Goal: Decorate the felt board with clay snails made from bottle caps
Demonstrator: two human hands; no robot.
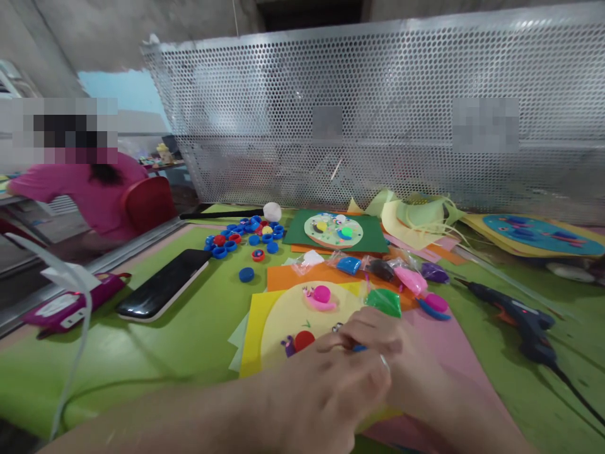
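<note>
Both my hands meet low in the middle of the view, over a pale yellow paper disc [288, 318] on a yellow sheet. My left hand [326, 394] is curled, its fingers pressed toward the right one. My right hand [382, 343], with a ring on one finger, pinches a small blue piece [359, 347] that barely shows between the fingers. On the disc sit a pink snail shape [320, 297] and a red-and-purple snail shape [299, 342]. A green clay lump in a bag [384, 301] lies just beyond my right hand.
Bagged clay lumps [378, 270], blue and red bottle caps [243, 236], a black phone [163, 284], a pink device [70, 306] and a glue gun [517, 315] lie on the green table. A finished disc rests on green paper [333, 230]. A perforated metal screen stands behind; a person in pink sits left.
</note>
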